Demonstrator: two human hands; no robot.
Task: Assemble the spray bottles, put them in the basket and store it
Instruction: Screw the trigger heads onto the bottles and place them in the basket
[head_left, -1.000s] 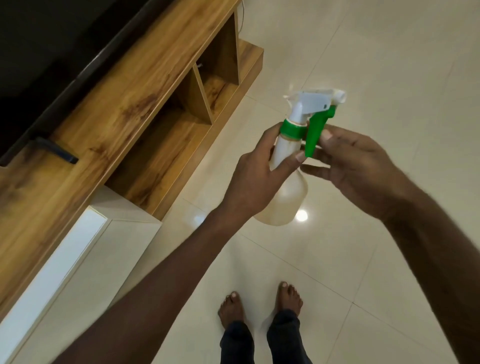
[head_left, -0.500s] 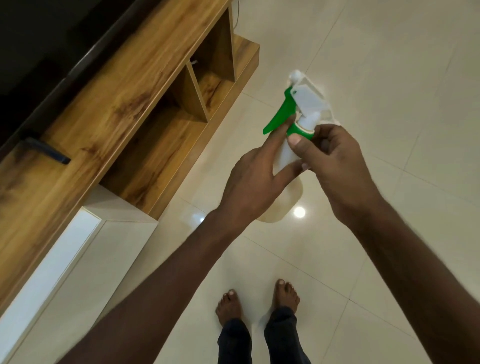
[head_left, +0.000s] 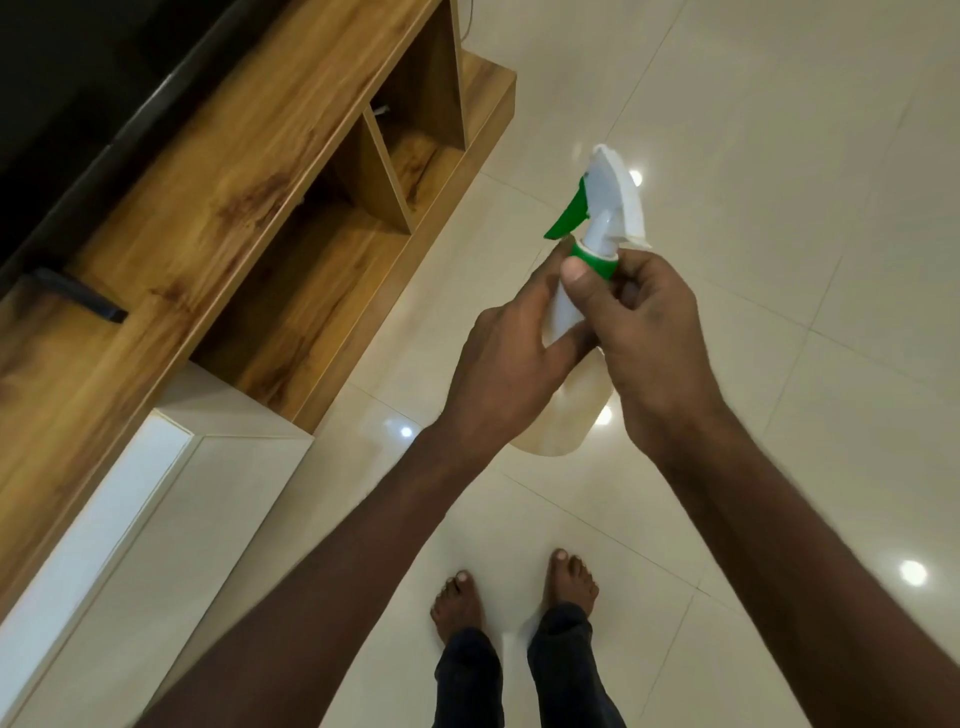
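I hold a translucent white spray bottle in mid-air above the tiled floor. My left hand is wrapped around the bottle's neck and upper body. On top sits the white spray head with a green trigger pointing left and a green screw collar. My right hand grips that green collar with thumb and fingers. Most of the bottle's body is hidden behind my hands. No basket is in view.
A low wooden TV unit with open shelf compartments runs along the left, with a white cabinet section nearer me. A dark remote-like object lies on its top. My bare feet stand on the glossy cream floor tiles.
The spray head has turned on the bottle: its trigger pointed right one second ago and now points left. My right hand moved onto the green collar and both hands shifted slightly right.
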